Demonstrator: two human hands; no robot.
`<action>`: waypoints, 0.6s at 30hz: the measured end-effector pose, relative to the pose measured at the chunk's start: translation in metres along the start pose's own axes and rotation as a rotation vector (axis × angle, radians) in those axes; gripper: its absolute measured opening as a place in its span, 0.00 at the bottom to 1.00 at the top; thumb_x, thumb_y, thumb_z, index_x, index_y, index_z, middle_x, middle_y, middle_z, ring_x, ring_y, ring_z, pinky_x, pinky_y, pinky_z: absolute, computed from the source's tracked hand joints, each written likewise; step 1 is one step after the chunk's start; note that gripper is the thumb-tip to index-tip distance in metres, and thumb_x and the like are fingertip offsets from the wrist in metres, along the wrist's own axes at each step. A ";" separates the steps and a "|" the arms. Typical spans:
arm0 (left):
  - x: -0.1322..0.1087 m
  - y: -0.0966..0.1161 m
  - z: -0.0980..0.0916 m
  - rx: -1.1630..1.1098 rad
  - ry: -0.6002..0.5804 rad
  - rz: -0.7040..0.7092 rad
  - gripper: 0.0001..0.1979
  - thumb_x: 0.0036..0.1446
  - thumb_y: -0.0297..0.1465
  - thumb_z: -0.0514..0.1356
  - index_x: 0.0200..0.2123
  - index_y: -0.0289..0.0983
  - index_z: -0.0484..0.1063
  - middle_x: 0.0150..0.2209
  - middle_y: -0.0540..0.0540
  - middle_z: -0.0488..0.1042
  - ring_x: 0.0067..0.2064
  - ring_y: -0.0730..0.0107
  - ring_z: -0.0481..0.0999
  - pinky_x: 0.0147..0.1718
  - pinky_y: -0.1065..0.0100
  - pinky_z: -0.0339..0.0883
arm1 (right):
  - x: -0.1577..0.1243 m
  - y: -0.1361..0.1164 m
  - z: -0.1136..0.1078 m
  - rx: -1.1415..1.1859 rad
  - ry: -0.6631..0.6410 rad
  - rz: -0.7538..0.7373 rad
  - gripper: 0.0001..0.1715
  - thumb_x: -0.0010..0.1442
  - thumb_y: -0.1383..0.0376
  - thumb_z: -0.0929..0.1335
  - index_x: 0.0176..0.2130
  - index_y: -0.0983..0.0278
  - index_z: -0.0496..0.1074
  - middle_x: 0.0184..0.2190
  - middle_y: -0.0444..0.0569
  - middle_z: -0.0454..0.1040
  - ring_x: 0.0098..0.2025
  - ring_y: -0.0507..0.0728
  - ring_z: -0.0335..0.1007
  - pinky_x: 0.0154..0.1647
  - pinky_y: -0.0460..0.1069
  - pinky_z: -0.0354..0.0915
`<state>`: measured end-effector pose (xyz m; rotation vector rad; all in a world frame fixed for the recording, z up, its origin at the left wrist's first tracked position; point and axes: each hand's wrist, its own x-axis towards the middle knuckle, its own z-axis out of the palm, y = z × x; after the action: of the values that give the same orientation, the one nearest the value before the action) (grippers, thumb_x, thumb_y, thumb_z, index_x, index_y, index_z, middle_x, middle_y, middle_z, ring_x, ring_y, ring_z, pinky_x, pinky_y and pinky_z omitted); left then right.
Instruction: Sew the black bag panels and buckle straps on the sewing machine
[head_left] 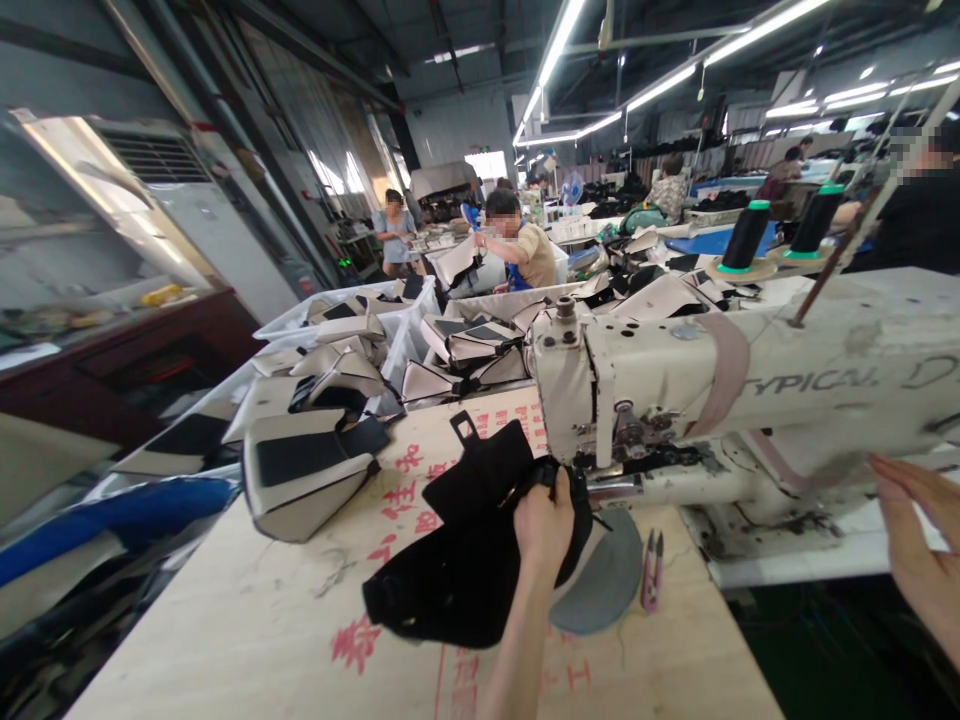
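Observation:
My left hand (541,520) is closed on the edge of a black fabric piece (457,575), just in front of the sewing machine's needle area. A flap with a square loop sticks up from the far side of this piece. Under and beside it, a grey rounded panel (600,580) lies partly covered. Pink-handled thread snips (652,575) rest on the wooden board to its right. My right hand (919,540) is at the right edge, fingers stretched out and holding nothing, near the body of the sewing machine (645,370). Whether the needle touches the fabric is hidden.
A beige and black sewn piece (300,470) sits on the board (247,620) at left. Behind are white bins (411,340) heaped with similar pieces. Black thread cones (744,238) stand behind the machine. A person (536,255) works beyond the bins, others farther back.

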<state>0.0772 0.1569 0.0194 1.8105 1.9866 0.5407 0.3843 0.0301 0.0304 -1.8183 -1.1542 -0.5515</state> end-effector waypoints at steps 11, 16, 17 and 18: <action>0.001 0.002 0.002 0.036 -0.016 -0.023 0.25 0.59 0.42 0.42 0.28 0.34 0.73 0.31 0.38 0.76 0.35 0.62 0.75 0.29 0.71 0.59 | -0.099 -0.174 0.109 1.105 -1.019 0.686 0.25 0.49 0.50 0.66 0.16 0.64 0.56 0.12 0.38 0.51 0.16 0.46 0.45 0.17 0.45 0.42; 0.011 0.004 0.000 0.035 -0.046 -0.023 0.23 0.58 0.40 0.44 0.30 0.33 0.74 0.33 0.38 0.76 0.37 0.63 0.75 0.31 0.72 0.59 | -0.099 -0.179 0.115 1.161 -0.911 0.881 0.25 0.48 0.49 0.65 0.17 0.63 0.54 0.12 0.37 0.49 0.15 0.46 0.42 0.15 0.44 0.39; 0.014 0.004 0.000 0.036 -0.051 -0.024 0.22 0.58 0.39 0.44 0.30 0.32 0.74 0.33 0.38 0.76 0.37 0.63 0.75 0.31 0.72 0.59 | -0.098 -0.181 0.115 1.165 -0.893 0.907 0.25 0.48 0.49 0.65 0.17 0.63 0.54 0.12 0.37 0.50 0.15 0.46 0.42 0.15 0.44 0.39; 0.017 0.005 -0.001 0.038 -0.056 -0.027 0.22 0.58 0.39 0.45 0.31 0.32 0.74 0.34 0.37 0.76 0.37 0.63 0.75 0.31 0.72 0.59 | -0.097 -0.183 0.117 1.166 -0.875 0.928 0.24 0.48 0.49 0.65 0.17 0.63 0.55 0.12 0.37 0.51 0.14 0.46 0.43 0.15 0.44 0.40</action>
<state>0.0792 0.1743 0.0219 1.7979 1.9941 0.4421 0.1677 0.1147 -0.0195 -1.2282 -0.6735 1.3061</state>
